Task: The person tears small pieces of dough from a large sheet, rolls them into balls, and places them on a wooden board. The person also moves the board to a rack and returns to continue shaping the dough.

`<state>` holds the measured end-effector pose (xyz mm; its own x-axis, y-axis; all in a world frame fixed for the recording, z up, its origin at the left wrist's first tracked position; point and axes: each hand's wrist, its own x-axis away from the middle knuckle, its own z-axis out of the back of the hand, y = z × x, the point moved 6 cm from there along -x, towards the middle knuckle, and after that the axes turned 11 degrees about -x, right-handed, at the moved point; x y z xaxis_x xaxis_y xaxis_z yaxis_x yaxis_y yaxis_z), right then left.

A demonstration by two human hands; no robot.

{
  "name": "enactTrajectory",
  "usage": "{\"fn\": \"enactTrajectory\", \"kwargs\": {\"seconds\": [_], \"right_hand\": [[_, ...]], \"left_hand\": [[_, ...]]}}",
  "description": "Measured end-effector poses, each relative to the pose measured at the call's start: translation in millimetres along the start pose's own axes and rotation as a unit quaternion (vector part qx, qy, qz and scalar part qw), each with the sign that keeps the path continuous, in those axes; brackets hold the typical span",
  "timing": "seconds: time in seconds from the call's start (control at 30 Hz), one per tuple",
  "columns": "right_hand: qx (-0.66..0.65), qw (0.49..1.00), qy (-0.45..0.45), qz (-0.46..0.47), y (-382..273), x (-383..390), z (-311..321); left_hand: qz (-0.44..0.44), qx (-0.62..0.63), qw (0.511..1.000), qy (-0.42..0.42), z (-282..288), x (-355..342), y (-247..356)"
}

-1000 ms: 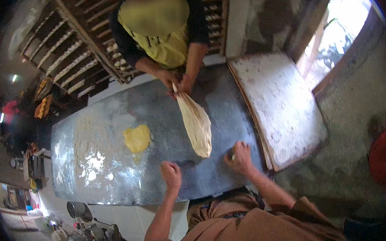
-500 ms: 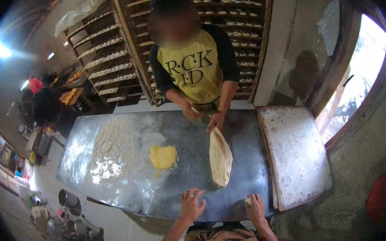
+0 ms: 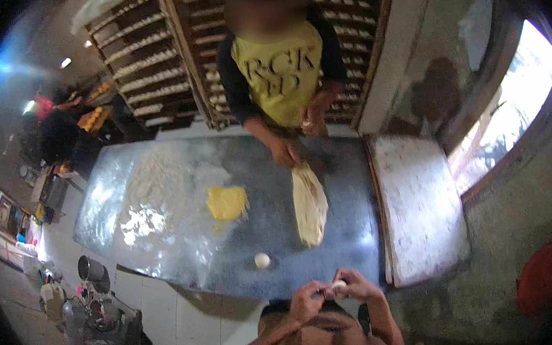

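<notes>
Close to my body, above the table's near edge, both hands meet at a small pale piece of dough [image 3: 340, 285]. My right hand [image 3: 363, 287] grips it between thumb and fingers. The fingers of my left hand [image 3: 306, 303] are pinched together at its left side. A round dough ball [image 3: 262, 260] lies on the metal-topped table [image 3: 268, 231], ahead and to the left of my hands. Beyond my hands stretches a long strip of dough [image 3: 310, 205]. A co-worker's hand [image 3: 284, 152] holds its far end.
A soft yellow mound [image 3: 228, 203] lies mid-table, with a floury smear [image 3: 153, 182] left of it. Pale flat boards [image 3: 418, 207] sit at the table's right end. Opposite me stands the co-worker [image 3: 284, 74], before wooden racks [image 3: 150, 59] loaded with dough pieces.
My left hand has left the table top and come right and nearer, closing its fingers. My right hand has lifted dough off the table. The dough ball on the left is now uncovered.
</notes>
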<state>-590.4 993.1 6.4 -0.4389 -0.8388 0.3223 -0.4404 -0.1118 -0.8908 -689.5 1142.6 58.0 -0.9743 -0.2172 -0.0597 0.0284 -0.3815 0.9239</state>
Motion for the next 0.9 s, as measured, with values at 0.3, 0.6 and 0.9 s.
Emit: {"fn": "enactTrajectory", "kwargs": {"seconds": [0.3,0.6,0.9], "right_hand": [[-0.191,0.961,0.198,0.002,-10.0,24.6,75.7],[0.442,0.804,0.36,0.168,-12.1,24.4,28.4],[-0.392,0.903,0.175,0.022,10.9,-6.5,-4.7]], "left_hand": [[-0.134,-0.023,0.989,0.065,57.2,-58.7,101.1],[-0.162,-0.464,0.868,0.067,26.1,-122.7,-1.6],[-0.094,-0.009,0.995,-0.032,0.2,-42.8,-19.3]]}}
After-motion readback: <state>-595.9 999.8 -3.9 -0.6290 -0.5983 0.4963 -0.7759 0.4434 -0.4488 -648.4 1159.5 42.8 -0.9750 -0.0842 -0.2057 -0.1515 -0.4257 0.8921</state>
